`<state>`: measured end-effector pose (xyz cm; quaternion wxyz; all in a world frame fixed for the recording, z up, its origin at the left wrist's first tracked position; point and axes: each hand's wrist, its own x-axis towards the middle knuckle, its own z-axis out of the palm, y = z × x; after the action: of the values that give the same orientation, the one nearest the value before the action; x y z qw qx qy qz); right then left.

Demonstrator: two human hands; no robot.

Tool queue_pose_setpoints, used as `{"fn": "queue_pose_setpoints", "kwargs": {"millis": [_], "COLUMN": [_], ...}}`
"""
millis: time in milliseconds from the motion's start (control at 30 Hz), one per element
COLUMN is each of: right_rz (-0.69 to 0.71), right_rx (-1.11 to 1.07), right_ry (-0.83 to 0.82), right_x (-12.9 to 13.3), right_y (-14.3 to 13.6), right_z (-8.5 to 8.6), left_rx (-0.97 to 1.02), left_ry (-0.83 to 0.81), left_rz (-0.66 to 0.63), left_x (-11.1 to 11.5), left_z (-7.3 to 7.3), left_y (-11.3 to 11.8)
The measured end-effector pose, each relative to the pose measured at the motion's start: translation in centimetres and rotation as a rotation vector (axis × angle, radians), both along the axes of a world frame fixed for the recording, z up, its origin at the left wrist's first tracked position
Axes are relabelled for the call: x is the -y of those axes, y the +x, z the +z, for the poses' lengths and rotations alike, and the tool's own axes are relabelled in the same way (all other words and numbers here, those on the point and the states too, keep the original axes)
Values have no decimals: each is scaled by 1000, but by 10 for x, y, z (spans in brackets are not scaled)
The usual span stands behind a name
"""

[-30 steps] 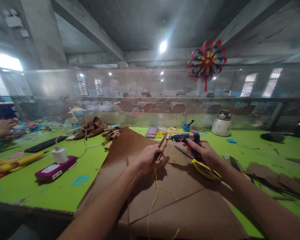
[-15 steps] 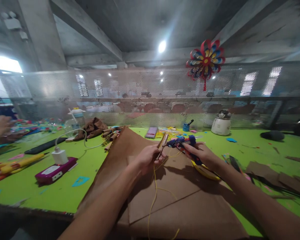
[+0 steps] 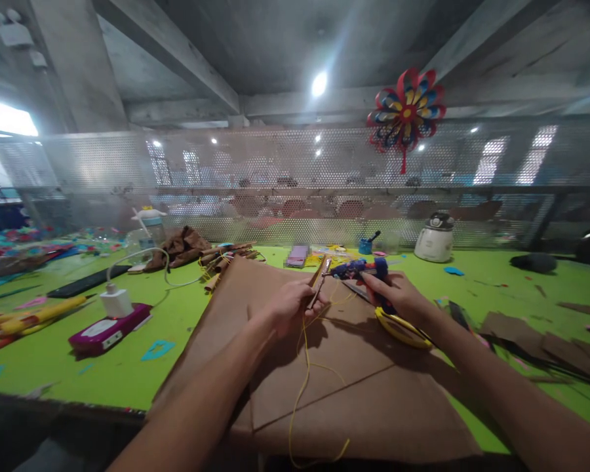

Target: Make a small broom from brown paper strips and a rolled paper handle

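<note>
My left hand [image 3: 295, 303] is closed around a narrow brown cardboard strip [image 3: 320, 274] that slants up and away, with a shiny streak along its face. Yellow string [image 3: 305, 373] hangs from below that hand and trails over the brown paper [image 3: 373, 419]. In my right hand [image 3: 398, 295] is a dark blue glue gun [image 3: 356, 269], its nozzle close to the strip's right side. Scissors with yellow handles [image 3: 406, 330] lie under my right hand, their blades partly hidden by it.
A purple power strip [image 3: 111, 333] with a white plug stands left on the green table [image 3: 177, 380]. Rolled brown pieces [image 3: 226, 262] lie behind the paper. A white kettle-like bottle [image 3: 433, 239] stands back right; cardboard scraps [image 3: 526, 341] lie right. A perforated screen [image 3: 275, 170] runs behind.
The glue gun's nozzle has shifted slightly right, a little away from the strip. More of the scissors shows. Another person's hand at the far left has gone out of view.
</note>
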<state>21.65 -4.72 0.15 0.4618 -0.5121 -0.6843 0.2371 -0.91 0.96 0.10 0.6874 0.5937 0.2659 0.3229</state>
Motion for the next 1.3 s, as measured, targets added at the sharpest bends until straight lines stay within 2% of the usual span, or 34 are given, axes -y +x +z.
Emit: {"fn": "queue_pose_setpoints", "kwargs": {"millis": [200, 367, 633, 800, 933, 1067, 1133, 1200, 1300], "right_rz": [80, 107, 48, 84, 120, 127, 96, 4, -211], "right_rx": [28, -89, -293, -280, -178, -165, -179, -124, 145], "right_ry": [-47, -98, -7, -63, -133, -136, -102, -33, 73], "right_x": [6, 4, -7, -4, 3, 3, -2, -9, -22], "right_y": [-1, 1, 7, 6, 1, 1, 4, 10, 20], "right_z": [3, -2, -6, -5, -1, -3, -7, -13, -21], "left_rx": [30, 46, -7, 4, 57, 91, 101, 99, 98], "left_ry": [-24, -49, -7, -35, -53, -58, -62, -65, -60], "left_rz": [-17, -8, -36, -35, -59, -50, -2, 42, 66], "left_x": [-5, -5, 1, -3, -5, -7, -9, -11, -14], "left_z": [-1, -3, 0, -1, -3, -4, -5, -5, -5], "left_y": [0, 0, -1, -1, -1, -2, -2, -3, -5]}}
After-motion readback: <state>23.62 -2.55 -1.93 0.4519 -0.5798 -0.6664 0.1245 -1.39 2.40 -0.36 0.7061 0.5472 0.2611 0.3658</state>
